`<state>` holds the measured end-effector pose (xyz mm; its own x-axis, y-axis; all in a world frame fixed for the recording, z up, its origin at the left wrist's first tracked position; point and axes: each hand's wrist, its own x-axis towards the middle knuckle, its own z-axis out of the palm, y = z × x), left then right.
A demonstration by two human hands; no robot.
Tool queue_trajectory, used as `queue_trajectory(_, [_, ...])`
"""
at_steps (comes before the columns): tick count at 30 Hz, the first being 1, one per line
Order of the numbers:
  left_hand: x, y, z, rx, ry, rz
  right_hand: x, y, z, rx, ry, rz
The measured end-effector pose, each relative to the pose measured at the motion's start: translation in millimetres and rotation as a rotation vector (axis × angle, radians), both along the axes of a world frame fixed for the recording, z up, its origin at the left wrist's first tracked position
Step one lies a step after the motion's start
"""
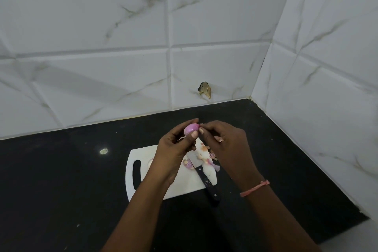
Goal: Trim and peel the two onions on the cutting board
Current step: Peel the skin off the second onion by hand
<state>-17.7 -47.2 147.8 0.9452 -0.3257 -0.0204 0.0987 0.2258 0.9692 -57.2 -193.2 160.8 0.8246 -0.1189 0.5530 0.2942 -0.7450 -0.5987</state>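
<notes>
Holding a small purple onion (191,128) above the far edge of the white cutting board (176,187), the left hand (176,149) curls its fingers and thumb round the bulb, while the right hand (227,145) pinches at its top, apparently at a flap of skin. The onion looks light, firm and smooth, probably slippery once bared; its dry skin should tear easily, so the trimmed end seems the best place to catch an edge. A pale piece, possibly the second onion, shows on the board behind the left wrist. The knife (204,178) lies on the board's right side among loose peelings (206,159), its handle overhanging the near edge onto the black desk (61,180). No containers are visible.
</notes>
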Motion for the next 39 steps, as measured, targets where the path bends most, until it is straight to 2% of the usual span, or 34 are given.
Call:
queue_trajectory(8, [-1.9, 3.0, 5.5, -0.018, 0.011, -0.016, 0.1, 3.1, 4.0, 0.184, -0.023, 0.016])
queue_trajectory(13, [-1.9, 4.5, 5.2, -0.017, -0.013, -0.036, -0.4, 0.0, 1.1, 0.133, -0.027, 0.049])
queue_trajectory(19, [-2.7, 2.5, 4.2, -0.011, -0.008, -0.037, 2.5, -0.1, -0.7, 0.022, -0.002, -0.034])
queue_trajectory(23, [-3.0, 3.2, 3.5, -0.027, -0.016, -0.086, 1.6, 3.0, 0.9, 0.244, 0.003, -0.067])
queue_trajectory(25, [-2.2, 4.8, 4.2, -0.046, -0.011, -0.097, 0.2, 3.5, 0.9, 0.296, 0.001, -0.015])
queue_trajectory(28, [-1.0, 7.6, 4.9, -0.058, -0.013, -0.092, -0.1, 1.0, -2.3, 0.181, -0.043, 0.042])
queue_trajectory(35, [-2.6, 4.1, 6.4, -0.04, 0.006, -0.06, 2.7, 0.6, -4.9, 0.047, -0.081, -0.009])
queue_trajectory(39, [-4.0, 3.9, 8.2, -0.092, 0.07, -0.068, -0.1, 4.5, -2.0, 0.257, -0.064, -0.116])
